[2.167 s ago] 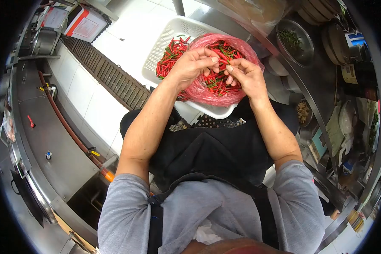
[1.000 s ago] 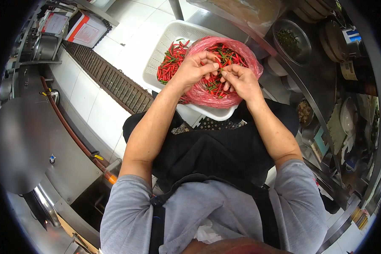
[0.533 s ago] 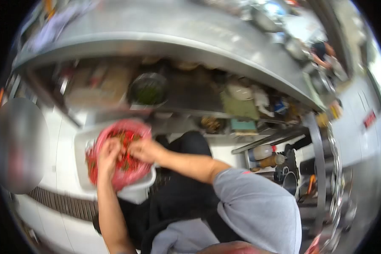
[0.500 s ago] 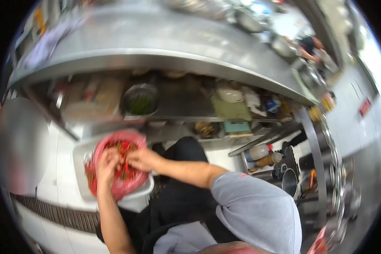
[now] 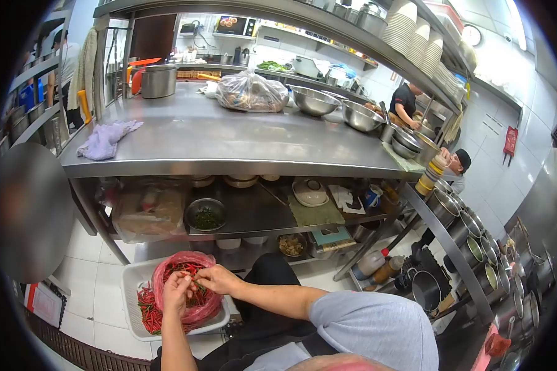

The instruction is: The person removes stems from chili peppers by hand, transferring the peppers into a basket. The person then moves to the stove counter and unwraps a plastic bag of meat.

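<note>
Red chillies with green stems fill a pink plastic bag [image 5: 207, 312], which stands in a white perforated basket [image 5: 133, 321] on the floor. More loose chillies [image 5: 150, 309] lie in the basket to the left of the bag. Over the bag's opening, my left hand [image 5: 178, 289] is closed, thumb against fingers. Close beside it on the right, my right hand [image 5: 218, 280] also has its fingers pinched together. Whatever is between the fingertips of either hand is too small to make out.
A steel table [image 5: 229, 139] spans the view beyond the basket, holding a purple cloth [image 5: 107, 140], a pot [image 5: 158, 81], a clear bag [image 5: 252, 91] and metal bowls [image 5: 315, 101]. Its lower shelf bears a bowl of greens [image 5: 205, 215]. Other people [image 5: 405, 104] are at the back right.
The view has swung up and to the right, bringing the tabletop and kitchen into sight. The basket and both hands now appear lower left. My hands remain pinched over the bag.
</note>
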`<state>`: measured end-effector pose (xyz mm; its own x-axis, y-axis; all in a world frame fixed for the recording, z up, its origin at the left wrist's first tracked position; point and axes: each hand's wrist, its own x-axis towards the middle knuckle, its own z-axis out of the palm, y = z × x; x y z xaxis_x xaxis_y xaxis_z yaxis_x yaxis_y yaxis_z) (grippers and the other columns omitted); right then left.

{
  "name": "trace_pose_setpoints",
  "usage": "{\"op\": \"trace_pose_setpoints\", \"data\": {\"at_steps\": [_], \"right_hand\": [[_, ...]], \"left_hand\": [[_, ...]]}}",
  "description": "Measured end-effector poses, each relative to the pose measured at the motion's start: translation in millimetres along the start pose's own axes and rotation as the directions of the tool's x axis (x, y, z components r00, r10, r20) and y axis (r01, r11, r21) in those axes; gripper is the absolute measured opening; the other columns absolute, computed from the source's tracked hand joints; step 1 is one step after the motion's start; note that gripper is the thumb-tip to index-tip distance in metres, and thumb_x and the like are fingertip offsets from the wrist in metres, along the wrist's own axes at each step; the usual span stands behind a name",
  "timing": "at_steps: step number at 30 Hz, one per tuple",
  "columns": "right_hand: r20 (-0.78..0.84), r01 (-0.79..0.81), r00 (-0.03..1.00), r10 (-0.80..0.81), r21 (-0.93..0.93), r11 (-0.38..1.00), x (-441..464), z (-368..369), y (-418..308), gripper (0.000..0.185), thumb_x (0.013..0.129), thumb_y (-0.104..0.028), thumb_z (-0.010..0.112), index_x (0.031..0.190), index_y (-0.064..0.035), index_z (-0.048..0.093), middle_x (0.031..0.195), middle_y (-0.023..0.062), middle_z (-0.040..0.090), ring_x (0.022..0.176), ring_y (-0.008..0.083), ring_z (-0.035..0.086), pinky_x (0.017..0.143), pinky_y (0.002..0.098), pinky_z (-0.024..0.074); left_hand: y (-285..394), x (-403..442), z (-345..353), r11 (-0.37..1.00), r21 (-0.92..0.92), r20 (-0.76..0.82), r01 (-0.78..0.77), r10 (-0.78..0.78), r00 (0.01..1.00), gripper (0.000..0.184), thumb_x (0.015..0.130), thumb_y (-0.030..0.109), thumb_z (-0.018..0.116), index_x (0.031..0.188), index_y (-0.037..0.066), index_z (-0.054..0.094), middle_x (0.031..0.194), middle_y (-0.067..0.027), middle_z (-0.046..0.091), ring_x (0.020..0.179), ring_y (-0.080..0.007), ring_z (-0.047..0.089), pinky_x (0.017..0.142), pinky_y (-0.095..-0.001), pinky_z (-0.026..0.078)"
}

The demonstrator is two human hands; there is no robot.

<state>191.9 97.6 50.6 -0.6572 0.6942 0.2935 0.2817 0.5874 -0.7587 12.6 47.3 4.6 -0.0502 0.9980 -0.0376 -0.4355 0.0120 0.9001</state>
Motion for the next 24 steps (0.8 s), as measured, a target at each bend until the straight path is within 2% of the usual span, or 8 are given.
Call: {"op": "trace_pose_setpoints", "data": {"at_steps": [3,7,12,14,17,19,21,24], "right_hand": [[0.034,0.153,0.988,-0.151,-0.051,0.987,3,4,-3,0.018,0.084,-0.013,0.061,0.097,-0.002,0.067,0.08,0.0186,0.066,0.073,0.0336,0.065,0.067,0.0384,0.0507],[0.174,0.364,0.921,-0.348,-0.064,0.929,2,-2,-12,0.017,0.076,-0.006,0.063,0.092,-0.0076,0.069,0.087,0.0163,0.066,0.078,0.035,0.065,0.07,0.0405,0.0526],[0.617,0.514,0.72,-0.318,-0.165,0.842,2,1,-3,0.044,0.067,-0.006,0.068,0.11,-0.0106,0.063,0.093,0.0076,0.065,0.081,0.0288,0.065,0.068,0.038,0.0532],[0.558,0.528,0.735,-0.386,-0.114,0.842,6,-5,-12,0.042,0.066,-0.005,0.069,0.108,-0.0107,0.064,0.088,0.0094,0.064,0.079,0.0298,0.064,0.066,0.0384,0.0529],[0.136,0.391,0.92,-0.367,-0.351,0.851,29,-30,2,0.022,0.071,-0.002,0.067,0.093,-0.0063,0.07,0.086,0.0124,0.068,0.07,0.0242,0.067,0.063,0.0333,0.0532],[-0.163,0.02,0.985,-0.048,-0.169,0.985,56,-73,-14,0.013,0.081,-0.006,0.064,0.092,-0.0024,0.071,0.077,0.0095,0.068,0.065,0.0156,0.065,0.058,0.0295,0.0506],[-0.392,-0.025,0.92,-0.017,-0.1,0.995,83,-99,3,0.015,0.083,-0.009,0.066,0.095,-0.0001,0.069,0.08,0.0104,0.068,0.063,0.0133,0.063,0.059,0.0279,0.0493],[-0.189,0.059,0.962,-0.198,-0.562,0.825,118,-132,64,0.019,0.084,-0.012,0.066,0.099,-0.0023,0.069,0.096,0.0143,0.068,0.085,0.0247,0.065,0.079,0.0322,0.0495]], "left_hand": [[7,-9,-5,0.991,-0.12,0.019,0.061,-0.059,0.998,0.012,0.09,0.015,0.061,0.096,0.007,0.055,0.075,-0.0037,0.06,0.06,-0.0119,0.059,0.046,-0.0202,0.041],[37,-27,-5,0.968,0.116,0.028,0.221,-0.226,0.974,0.017,0.089,0.022,0.063,0.092,0.005,0.06,0.069,-0.0017,0.059,0.053,-0.009,0.053,0.045,-0.0215,0.037],[29,-29,-16,0.948,0.158,0.073,0.278,-0.292,0.954,0.018,0.091,0.023,0.06,0.089,0.005,0.061,0.063,-0.002,0.058,0.051,-0.0084,0.05,0.044,-0.0217,0.036],[28,-27,-23,0.931,0.257,-0.028,0.261,-0.263,0.964,0.017,0.091,0.023,0.059,0.088,0.007,0.061,0.064,-0.0014,0.059,0.054,-0.0083,0.053,0.046,-0.0217,0.037],[39,-23,-54,0.867,0.459,-0.354,0.195,-0.023,0.935,0.016,0.088,0.021,0.058,0.089,0.006,0.064,0.065,-0.0035,0.062,0.062,-0.0116,0.059,0.053,-0.027,0.044],[39,-17,-90,0.625,0.771,-0.411,0.118,0.348,0.842,0.024,0.085,0.023,0.06,0.093,0.0,0.064,0.076,-0.0156,0.067,0.071,-0.0268,0.066,0.066,-0.0363,0.051],[46,-17,-104,0.523,0.81,-0.505,0.266,0.392,0.769,0.026,0.082,0.018,0.058,0.097,-0.001,0.065,0.083,-0.0211,0.067,0.083,-0.0369,0.066,0.079,-0.0431,0.051],[34,-18,-121,0.357,0.835,-0.532,0.42,0.322,0.783,0.028,0.08,0.014,0.055,0.101,0.0,0.065,0.096,-0.0223,0.067,0.096,-0.0394,0.062,0.088,-0.0445,0.048]]}}
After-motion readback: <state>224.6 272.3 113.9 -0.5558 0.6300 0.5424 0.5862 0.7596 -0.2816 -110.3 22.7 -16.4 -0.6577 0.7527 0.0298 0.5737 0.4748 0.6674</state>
